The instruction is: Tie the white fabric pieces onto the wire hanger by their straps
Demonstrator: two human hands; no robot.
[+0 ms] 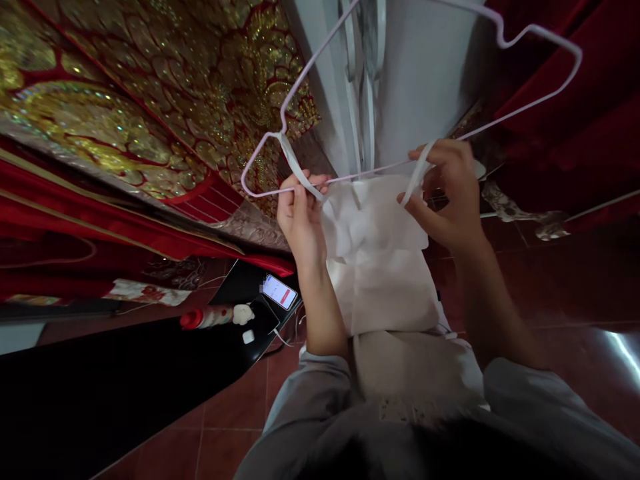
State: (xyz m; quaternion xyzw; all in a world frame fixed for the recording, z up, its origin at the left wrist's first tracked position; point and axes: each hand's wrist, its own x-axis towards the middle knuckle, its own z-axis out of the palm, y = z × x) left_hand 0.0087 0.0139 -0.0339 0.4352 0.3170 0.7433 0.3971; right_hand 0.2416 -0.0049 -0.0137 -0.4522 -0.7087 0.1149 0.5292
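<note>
A pink wire hanger (320, 55) stretches across the upper middle of the head view. Beneath it hangs a pale white tiered garment (385, 287) with thin straps. Its left strap (295, 162) is looped over the hanger's left end. My left hand (303, 217) is closed around the bottom bar of the hanger and the base of that strap. With my right hand (445, 190) I pinch the right strap (418, 175) between thumb and fingers, close to the bar. Whether the right strap passes around the wire is unclear.
Red and gold sequined garments (200, 87) hang at the left, with dark red cloth (550, 140) at the right. A black table (125, 380) at lower left bears a lit phone (279, 292), a red-capped bottle (207, 317) and a small white case (249, 337). Red tiles (235, 400) cover the floor.
</note>
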